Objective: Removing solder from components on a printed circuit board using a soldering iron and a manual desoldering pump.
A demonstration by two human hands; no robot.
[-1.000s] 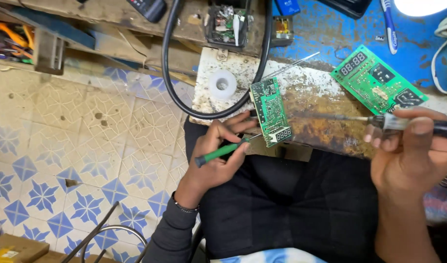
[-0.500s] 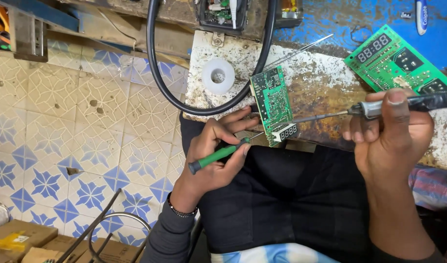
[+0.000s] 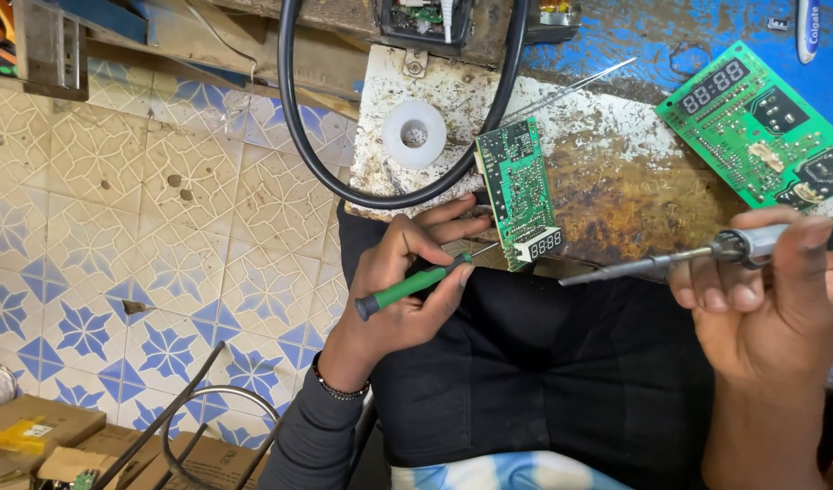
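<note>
The left hand (image 3: 407, 290) is pinching a slim screwdriver (image 3: 414, 283) with a glossy green plastic handle and black end cap, fingers curled narrowly round it; its thin metal tip is pointing toward the lower edge of a small green circuit board (image 3: 518, 186) just beyond the fingertips. That board is a narrow rectangle, dense with tiny solder points, and is carrying a small black digit display (image 3: 544, 243) at its near end. It is lying on a worn, rust-stained slab (image 3: 616, 172) whose pale coating is flaking.

The right hand (image 3: 766, 299) is gripping a soldering iron (image 3: 670, 259), fingers wrapped closed on its metal collar and dark handle; the grey shaft is reaching out left of the knuckles, with its tip ending a little short of the small board.

Above the right fingers a larger green circuit board (image 3: 761, 127) is lying tilted. A thick black cable (image 3: 344, 181) is looping round a white plastic spool (image 3: 414, 133) beyond the left fingers. Patterned blue-and-cream tiles (image 3: 162, 227) are lying to the left.
</note>
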